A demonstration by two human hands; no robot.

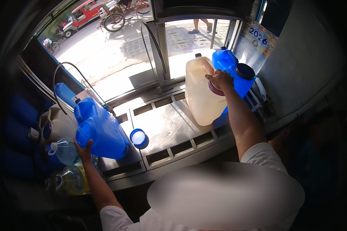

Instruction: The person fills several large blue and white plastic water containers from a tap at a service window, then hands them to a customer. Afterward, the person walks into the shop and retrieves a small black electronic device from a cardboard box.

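Head view: left hand [83, 149] gripping the tilted blue jug [100, 129] at the counter's [169, 127] left edge. Right hand [221, 80] pressed, fingers curled, on the cream jug's [200, 96] purple cap [215, 91] near the right back corner. Blue cap [138, 138] lying between.

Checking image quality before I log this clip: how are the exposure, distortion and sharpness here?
Head view: the street beyond the window is blown out; the steel counter shows glare. Corners fall to black, the left-side containers sit in deep shadow, and straight edges bow toward the rim. A blurred oval covers the lower centre. The left hand and right hand read sharp.
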